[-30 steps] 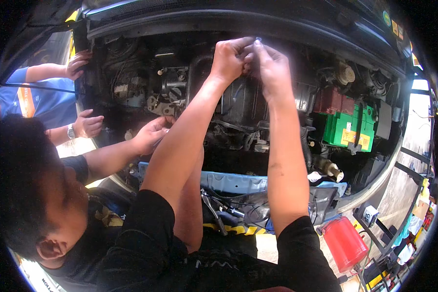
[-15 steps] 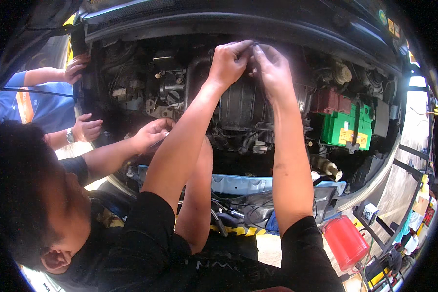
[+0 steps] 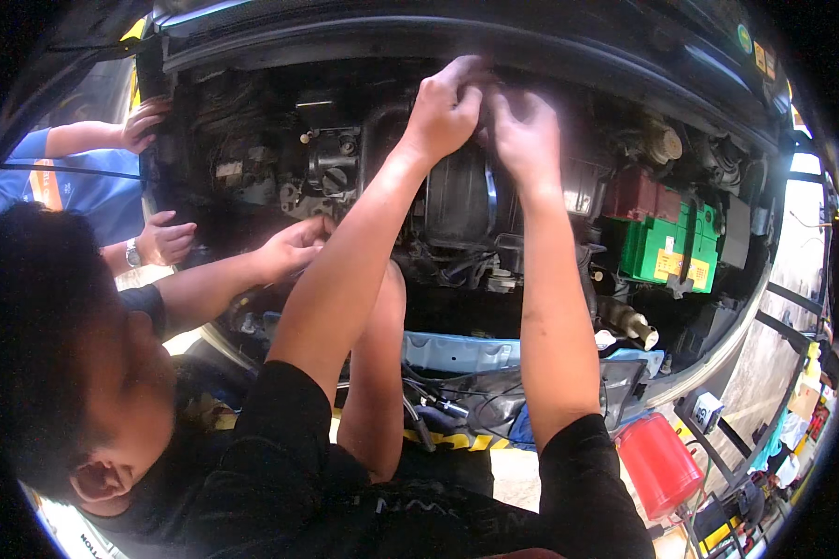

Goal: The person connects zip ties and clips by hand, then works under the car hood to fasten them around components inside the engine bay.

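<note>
both of the person's bare forearms reach up from the lower edge into the open engine bay of a car (image 3: 438, 56), hood raised. left hand (image 3: 446, 110) and right hand (image 3: 524, 130) meet at the rear top of the bay, just under the dark curved cowl edge (image 3: 569, 51), touching or nearly touching each other. left hand's fingers are curled together, pinched on something small at the fingertips; the item itself is hidden, cannot tell what it is. right hand's fingers are bent and close together, tips pressed into the same spot; cannot tell whether they clamp anything. directly below the 2 hands sits a black ribbed plastic engine housing (image 3: 461, 200), with black hoses and wiring (image 3: 457, 265) beneath it. to the right, a green rectangular battery with yellow labels (image 3: 667, 250), and a dark red box-shaped cover (image 3: 636, 194) just beside it on its left. a light blue cloth (image 3: 457, 352) lies along the front edge of the bay. lower right, outside the car, a red plastic canister (image 3: 660, 464) stands on the ground; its contents are not visible. a 2nd person in black at lower left has 1 hand (image 3: 294, 247) in the bay's left part, and a 3rd person in a blue shirt (image 3: 75, 191) at far left has a hand with a wristwatch (image 3: 163, 238) near the fender.
</note>
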Demonstrator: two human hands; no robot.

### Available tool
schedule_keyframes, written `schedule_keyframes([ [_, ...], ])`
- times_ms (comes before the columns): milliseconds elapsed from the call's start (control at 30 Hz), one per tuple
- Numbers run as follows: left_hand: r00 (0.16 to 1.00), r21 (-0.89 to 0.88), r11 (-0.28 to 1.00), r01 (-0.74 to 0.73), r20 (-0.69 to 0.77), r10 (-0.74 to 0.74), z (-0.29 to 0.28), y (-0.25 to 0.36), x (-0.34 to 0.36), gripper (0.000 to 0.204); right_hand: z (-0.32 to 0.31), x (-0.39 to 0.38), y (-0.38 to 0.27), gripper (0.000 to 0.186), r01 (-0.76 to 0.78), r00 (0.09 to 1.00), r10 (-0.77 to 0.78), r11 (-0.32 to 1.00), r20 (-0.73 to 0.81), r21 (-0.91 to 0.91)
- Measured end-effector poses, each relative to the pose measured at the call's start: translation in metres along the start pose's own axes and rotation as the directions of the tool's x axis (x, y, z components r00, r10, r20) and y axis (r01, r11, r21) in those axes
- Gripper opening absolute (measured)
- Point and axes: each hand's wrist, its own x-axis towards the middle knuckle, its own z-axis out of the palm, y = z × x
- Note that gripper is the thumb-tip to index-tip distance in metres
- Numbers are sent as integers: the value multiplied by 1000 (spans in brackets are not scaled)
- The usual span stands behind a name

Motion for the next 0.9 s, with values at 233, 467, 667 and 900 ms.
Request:
schedule_keyframes([
  [233, 990, -108, 989, 98, 109, -87, -8, -5, 11, 15, 6, 12, 9, 31, 117, 993, -118, 990, -17, -76],
  [467, 883, 519, 716, -467, 228, 410, -19, 10, 29, 12, 6, 15, 3, 31, 49, 998, -52, 995, -31, -90],
  [667, 924, 408, 831, -378, 106, 368, -21, 12, 32, 12, 18, 18, -13, 33, -14, 999, 5, 973, -39, -232],
  [900, 991, 380, 922, -74, -77, 111, -17, 7, 23, 20, 14, 29, -11, 42, -16, 987, 71, 938, 145, -346],
])
